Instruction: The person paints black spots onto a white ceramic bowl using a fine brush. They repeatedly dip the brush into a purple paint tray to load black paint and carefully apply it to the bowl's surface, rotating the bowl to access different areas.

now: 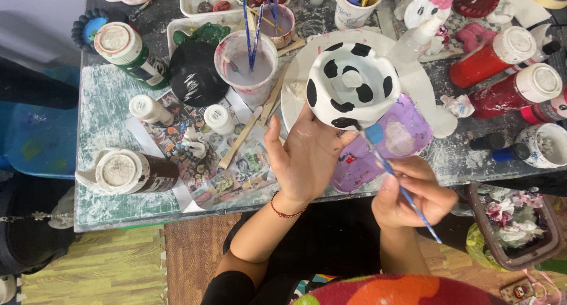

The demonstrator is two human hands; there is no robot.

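Cow-patterned ceramic piece (352, 83) — white with black blotches, seen from its hollow underside or top, I cannot tell which — sits just right of the frame's centre, raised above the white plate (301, 69) and the purple palette (407, 136). The left hand (307, 157) grips it from below, the thumb standing off to the left and the fingers closed on its lower edge, so the piece lies up and slightly right of that palm. The right hand (410, 196), lower and to the right, is pinched shut on a thin blue paintbrush (401, 184). The brush's long axis runs on a diagonal from lower right to upper left, and its tip meets the piece's lower rim at a black patch — touching, as far as the view shows. So the working point lies up and left of the right hand, just beside the left hand's fingertips; the left hand is the nearer of the two to the piece. Around them on the paint-smeared table (106, 98) stand a cup of cloudy water (247, 66) with brushes in it, upper centre, red paint bottles (508, 74) at the right, and a brown bottle (133, 170) at the left.
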